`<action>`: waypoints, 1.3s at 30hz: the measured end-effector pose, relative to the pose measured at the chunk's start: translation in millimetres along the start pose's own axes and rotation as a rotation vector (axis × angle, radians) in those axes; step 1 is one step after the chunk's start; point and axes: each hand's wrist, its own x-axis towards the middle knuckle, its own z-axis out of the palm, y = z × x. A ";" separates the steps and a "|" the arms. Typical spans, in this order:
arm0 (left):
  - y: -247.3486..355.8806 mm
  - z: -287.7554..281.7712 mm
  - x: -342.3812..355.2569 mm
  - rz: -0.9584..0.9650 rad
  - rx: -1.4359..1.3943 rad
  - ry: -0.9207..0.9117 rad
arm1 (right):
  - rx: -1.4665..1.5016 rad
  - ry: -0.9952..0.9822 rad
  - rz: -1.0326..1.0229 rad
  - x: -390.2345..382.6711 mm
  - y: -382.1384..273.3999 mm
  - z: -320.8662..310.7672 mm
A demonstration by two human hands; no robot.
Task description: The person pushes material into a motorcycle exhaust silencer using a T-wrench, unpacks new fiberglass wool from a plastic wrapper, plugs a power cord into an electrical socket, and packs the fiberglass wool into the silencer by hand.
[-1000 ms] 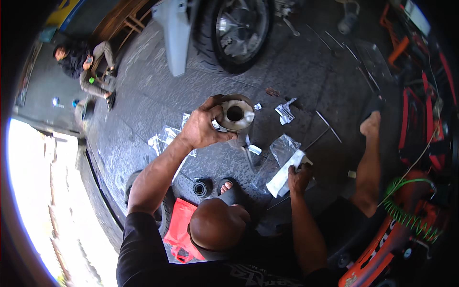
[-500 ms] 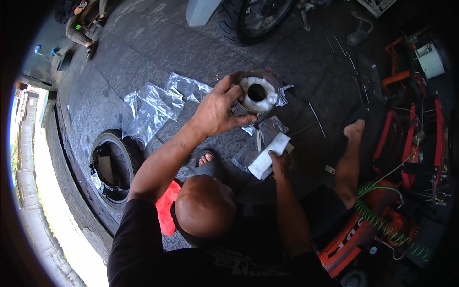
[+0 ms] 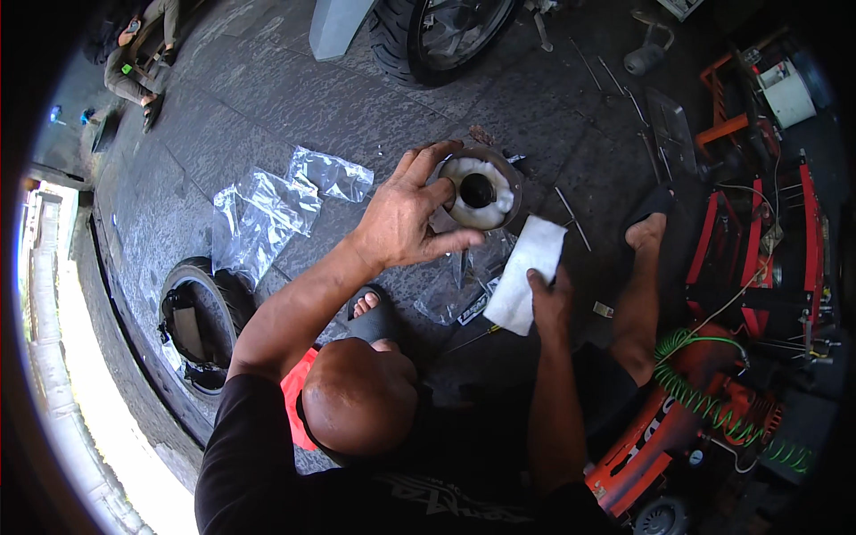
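Observation:
My left hand (image 3: 401, 214) grips the rim of a round exhaust muffler (image 3: 511, 209), its open end facing up. White wadding (image 3: 484, 217) fills the muffler around a dark central tube (image 3: 478, 190). One left finger rests at the wadding's edge, and the thumb stretches across the near side. Beside and nearer to me, my right hand (image 3: 550, 303) holds a thick white strip of wadding (image 3: 526, 272), thumb on top. The strip tilts with its upper end close to the muffler, apart from it. Fingers under the strip are partly hidden.
Clear plastic bags (image 3: 267, 214) lie on the dark floor, left of the muffler. A tyre (image 3: 236, 299) lies at left; a motorcycle wheel (image 3: 401, 45) stands at the far side. Metal rods (image 3: 575, 218), a red stand (image 3: 758, 259) and a red compressor (image 3: 637, 459) are at right.
The white strip has swung more upright and risen toward the muffler with my right hand. My left thumb now reaches further across the near side. The whole view has shifted slightly.

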 end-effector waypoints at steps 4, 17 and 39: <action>-4.4 4.6 -1.3 -0.185 -0.065 0.081 | -0.091 -0.023 -0.103 16.2 -44.0 -13.9; -45.9 -13.9 -38.9 -0.591 -0.227 0.368 | -0.973 0.007 -0.574 1.4 71.0 54.0; -295.9 43.8 -321.1 -1.235 -0.899 0.973 | -1.019 -0.036 -0.390 17.3 114.9 71.8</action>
